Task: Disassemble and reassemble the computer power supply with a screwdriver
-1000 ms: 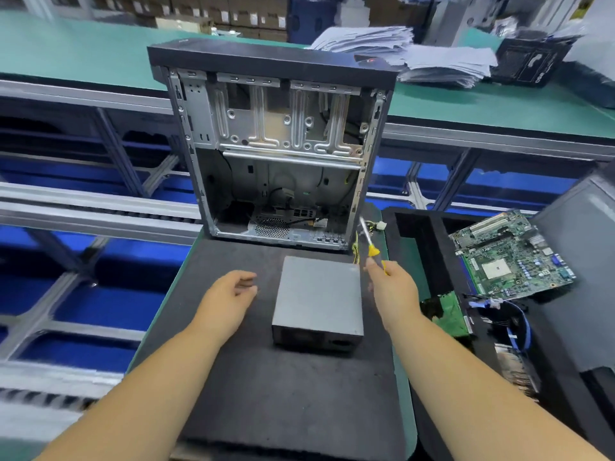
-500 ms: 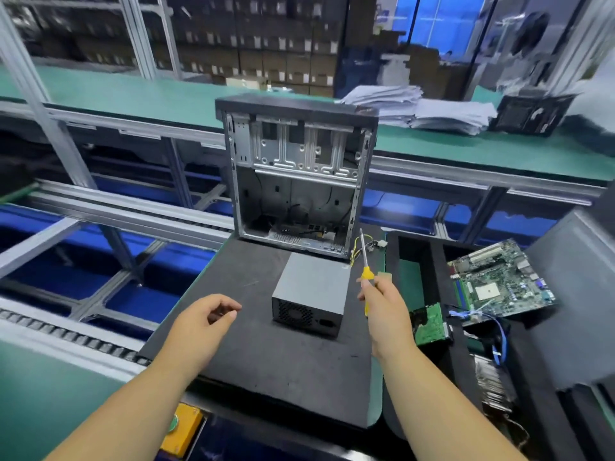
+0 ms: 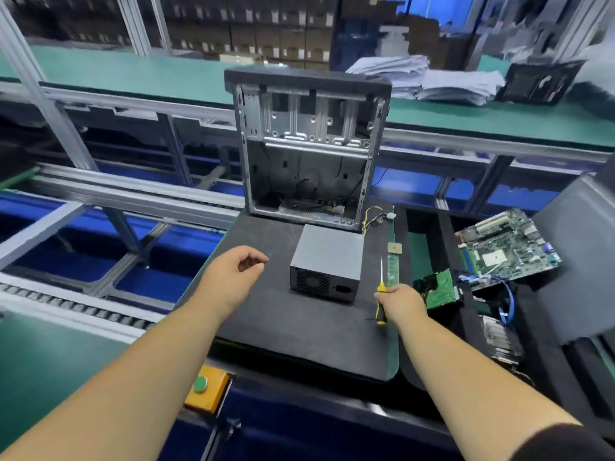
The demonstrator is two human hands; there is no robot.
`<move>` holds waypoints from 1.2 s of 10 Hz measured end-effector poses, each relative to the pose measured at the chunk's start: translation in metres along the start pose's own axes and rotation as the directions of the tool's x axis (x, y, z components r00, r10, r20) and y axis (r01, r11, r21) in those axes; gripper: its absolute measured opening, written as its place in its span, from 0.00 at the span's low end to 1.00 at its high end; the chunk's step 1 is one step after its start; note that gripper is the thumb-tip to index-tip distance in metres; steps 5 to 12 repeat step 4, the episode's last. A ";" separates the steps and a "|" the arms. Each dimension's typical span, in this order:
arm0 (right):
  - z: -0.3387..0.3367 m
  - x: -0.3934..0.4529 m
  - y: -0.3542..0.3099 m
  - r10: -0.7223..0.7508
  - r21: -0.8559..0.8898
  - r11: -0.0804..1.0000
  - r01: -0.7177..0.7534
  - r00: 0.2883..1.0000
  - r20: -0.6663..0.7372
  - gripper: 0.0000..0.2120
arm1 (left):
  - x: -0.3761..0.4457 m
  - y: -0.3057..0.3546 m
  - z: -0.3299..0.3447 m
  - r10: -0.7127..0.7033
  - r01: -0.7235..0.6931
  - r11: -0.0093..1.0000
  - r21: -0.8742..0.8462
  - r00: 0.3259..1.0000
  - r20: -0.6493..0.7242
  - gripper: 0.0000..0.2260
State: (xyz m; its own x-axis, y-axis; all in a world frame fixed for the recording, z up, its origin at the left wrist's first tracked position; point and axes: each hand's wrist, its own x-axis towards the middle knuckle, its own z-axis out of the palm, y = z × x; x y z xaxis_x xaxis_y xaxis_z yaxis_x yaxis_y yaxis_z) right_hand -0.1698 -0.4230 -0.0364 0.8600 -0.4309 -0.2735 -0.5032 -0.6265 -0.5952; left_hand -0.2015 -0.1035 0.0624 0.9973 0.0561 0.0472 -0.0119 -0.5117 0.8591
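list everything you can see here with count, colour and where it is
power supply: 1, grey, on the black mat before the case
computer case: 1, black and silver, open, upright at the mat's far edge
screwdriver: 1, yellow and black handle, in the right hand
motherboard: 1, green, tilted in the black tray at right
paper stacks: several, white, far green bench
button box: 1, orange, green button, near edge
left hand: loosely curled, empty
right hand: grips screwdriver

Your table (image 3: 394, 357) carried a dark foam mat (image 3: 283, 327). On the mat stood the open computer case (image 3: 307, 144), upright at the far edge. The grey power supply (image 3: 327, 257) lay just in front of it, fan grille toward you. A memory stick (image 3: 393, 264) lay along the table's right edge.
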 end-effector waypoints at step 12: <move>0.016 0.014 -0.001 0.067 -0.078 0.995 -0.064 0.997 0.034 0.24 | 0.001 -0.012 -0.007 -0.028 0.028 1.000 0.008 1.000 0.013 0.07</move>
